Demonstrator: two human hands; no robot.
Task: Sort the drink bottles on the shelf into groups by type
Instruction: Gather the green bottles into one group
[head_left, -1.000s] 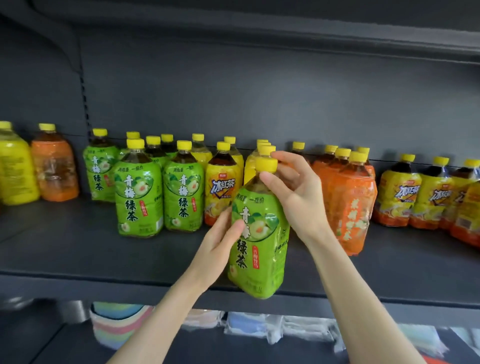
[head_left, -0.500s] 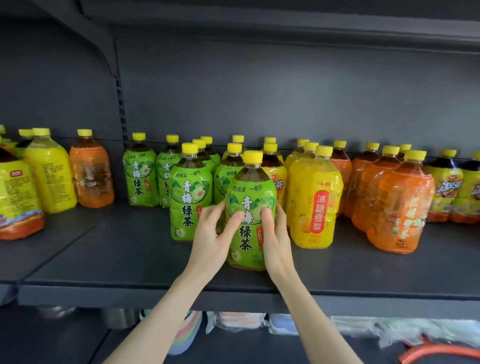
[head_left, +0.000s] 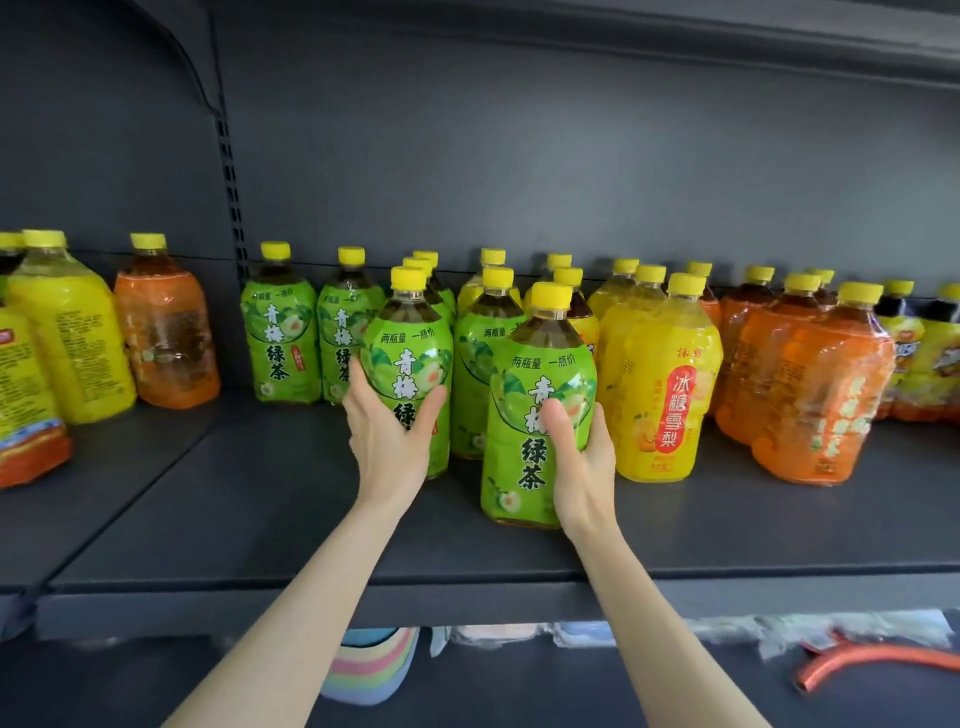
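Holding two bottles, the person has one in each hand. The left hand (head_left: 387, 436) wraps round the left green bottle (head_left: 410, 358), with the thumb on one side and the fingers on the other. The right hand (head_left: 582, 457) wraps round the front green bottle (head_left: 535, 415), with the thumb pressed on the label and the fingers going round the right side. Both bottles stand up straight on the dark shelf (head_left: 260, 519), in the middle of the frame. The front green bottle is nearest the shelf's front edge.

More green bottles (head_left: 278, 338) stand behind and to the left of them, close together. Just right of the front green bottle is a yellow bottle (head_left: 660, 395) with a red label. Right of that is a bunch of orange bottles (head_left: 821, 395). At the far right edge are bottles with dark drink inside (head_left: 904, 338).

At the left of the frame, on the next shelf part, stand a yellow one (head_left: 67, 332) and an orange one (head_left: 166, 332), well apart from the green group.

Under the shelf, at the lower right, lies an orange tube (head_left: 883, 660). At the lower middle sits a striped pastel thing (head_left: 371, 670).
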